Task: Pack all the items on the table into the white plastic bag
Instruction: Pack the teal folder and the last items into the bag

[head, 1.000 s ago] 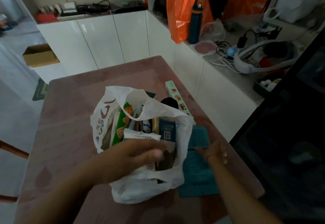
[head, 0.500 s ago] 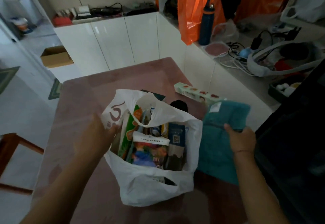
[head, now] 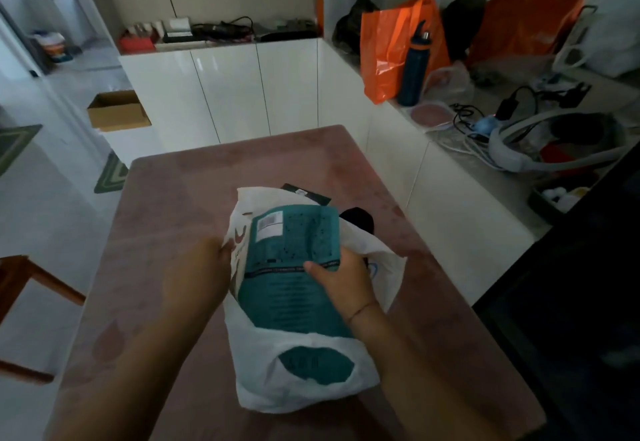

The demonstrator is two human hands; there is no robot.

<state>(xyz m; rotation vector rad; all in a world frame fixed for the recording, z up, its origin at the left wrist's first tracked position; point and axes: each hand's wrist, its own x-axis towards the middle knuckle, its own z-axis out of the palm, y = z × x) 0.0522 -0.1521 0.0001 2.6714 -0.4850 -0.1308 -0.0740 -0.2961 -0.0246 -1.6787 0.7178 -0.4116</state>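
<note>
Right hand (head: 341,281): grips the right edge of the teal packet (head: 294,267), thumb on its upper face, fingers curled underneath.
Left hand (head: 201,271): at the left rim of the white plastic bag (head: 259,381); it appears to pinch the rim and hold the mouth open, but the fingertips are partly hidden.
Teal packet: lies tilted in the bag mouth. Its lower end is inside and shows through the handle cut-out; its upper end sticks out above the rim.
White plastic bag: stands on the pink table (head: 207,181), between the two hands.
Far side of bag: a black object (head: 356,219) and a dark flat item (head: 304,194) show at the rim. I cannot tell if they are inside.
Progress: judged late stage, with the packet part-inserted.
Remaining: seat the packet fully, then check the two far-side items.
</note>
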